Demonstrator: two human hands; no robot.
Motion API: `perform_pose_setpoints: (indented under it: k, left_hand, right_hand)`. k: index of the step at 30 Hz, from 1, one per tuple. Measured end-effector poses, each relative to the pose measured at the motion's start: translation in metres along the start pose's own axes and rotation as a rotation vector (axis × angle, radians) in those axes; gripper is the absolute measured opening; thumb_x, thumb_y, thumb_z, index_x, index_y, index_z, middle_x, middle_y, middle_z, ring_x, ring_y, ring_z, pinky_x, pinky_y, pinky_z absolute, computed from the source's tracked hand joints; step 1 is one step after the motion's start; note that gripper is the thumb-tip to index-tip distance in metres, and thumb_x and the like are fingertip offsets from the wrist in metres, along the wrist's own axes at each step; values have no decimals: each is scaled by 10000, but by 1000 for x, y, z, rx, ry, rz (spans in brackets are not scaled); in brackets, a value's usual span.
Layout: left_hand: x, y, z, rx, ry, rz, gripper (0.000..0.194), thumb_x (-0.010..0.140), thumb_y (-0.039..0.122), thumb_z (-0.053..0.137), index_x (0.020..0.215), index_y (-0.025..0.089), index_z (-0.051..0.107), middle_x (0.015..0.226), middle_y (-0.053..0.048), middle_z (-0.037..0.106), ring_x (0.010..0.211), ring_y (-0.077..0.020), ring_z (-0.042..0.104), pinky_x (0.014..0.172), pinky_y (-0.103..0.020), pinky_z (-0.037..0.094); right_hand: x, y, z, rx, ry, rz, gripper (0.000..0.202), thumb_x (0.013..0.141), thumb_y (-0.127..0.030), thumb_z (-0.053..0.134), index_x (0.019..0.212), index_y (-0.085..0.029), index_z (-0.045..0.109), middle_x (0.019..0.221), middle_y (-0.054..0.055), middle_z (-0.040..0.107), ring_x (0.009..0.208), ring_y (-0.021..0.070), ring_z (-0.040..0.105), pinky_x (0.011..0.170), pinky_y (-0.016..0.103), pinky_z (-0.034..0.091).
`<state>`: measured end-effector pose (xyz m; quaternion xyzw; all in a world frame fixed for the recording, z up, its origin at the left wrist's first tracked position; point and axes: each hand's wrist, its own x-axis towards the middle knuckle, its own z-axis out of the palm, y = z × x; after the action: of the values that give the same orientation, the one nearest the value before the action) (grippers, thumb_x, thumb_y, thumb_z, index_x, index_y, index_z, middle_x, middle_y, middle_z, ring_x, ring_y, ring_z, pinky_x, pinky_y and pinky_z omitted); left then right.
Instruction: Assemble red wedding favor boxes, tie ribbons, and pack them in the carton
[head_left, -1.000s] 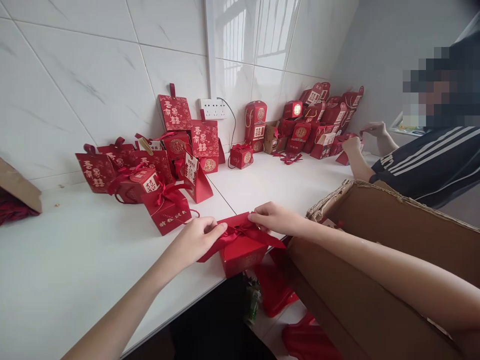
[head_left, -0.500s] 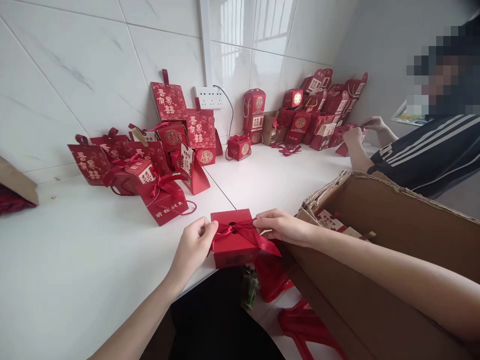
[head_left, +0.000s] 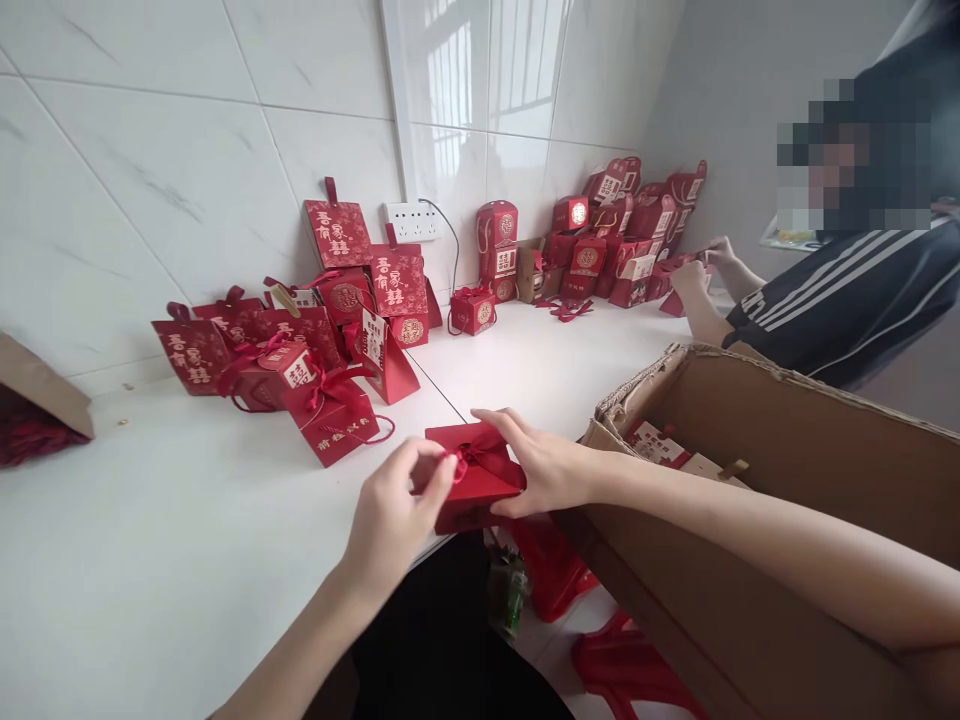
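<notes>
A red gift box lies at the near edge of the white table, with a red ribbon across its top. Between the thumb and fingers of my left hand is a small loop of that ribbon, at the box's left side. My right hand spans the box's right side, fingers over the far edge and thumb at the near edge, gripping it. Left of the box, a red box with a bow and cord stands on the table.
An open cardboard carton with cards inside stands at the right. Several red boxes are stacked by the wall. A co-worker's hands hold a red item at the back right. An open paper bag lies far left.
My right hand has let go of the ribbon's right end and moved onto the box's side. My left hand has moved in toward the bow's middle. The view has shifted slightly.
</notes>
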<state>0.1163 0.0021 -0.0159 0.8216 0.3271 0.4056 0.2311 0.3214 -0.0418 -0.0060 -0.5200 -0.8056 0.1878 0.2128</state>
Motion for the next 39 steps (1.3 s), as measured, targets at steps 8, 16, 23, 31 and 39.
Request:
perform_pose_setpoints:
  k: [8,16,23,31,39]
  left_hand:
    - [-22,38,28,210,151,691,161,805,62,591,933,148,545,662,-11,609,579,-120,557,570,-239,456]
    - [-14,55,42,-293,142,416,195,842,99,471,1003,195,523,656,26,590,550,-99,582,556,-214,499]
    - [13,53,101,-157,-15,504,303,855,159,478,1156,193,468,1071,-83,612,1049,-200,585,875,-324,488]
    - [13,57,186,50,-300,713,414,876,282,482,1271,191,397,1302,-137,510,1323,-303,362,1018,-475,307]
    - [9,51,204,135,-210,788,508,830,399,590,1227,155,388,1228,-206,503,1294,-384,364,959,-528,333]
  right_hand:
    - [-42,1,-13,-445,400,-192,509,833,-386,600,1290,-232,438,1379,179,305,1337,377,290,996,573,406]
    - [-102,-18,-56,215,699,350,643,718,-463,656,1276,-253,414,1283,130,467,1180,323,501,947,497,472]
    - [-172,-15,-75,1303,707,819,444,838,-549,355,1072,-209,518,1004,78,657,854,205,651,778,373,553]
    - [-241,2,-79,1302,893,925,442,842,-566,345,1112,-247,488,1121,61,620,932,193,637,783,337,547]
    - [-296,54,-75,498,690,1000,659,717,-371,631,1296,-266,332,1226,76,532,1035,239,584,910,423,483]
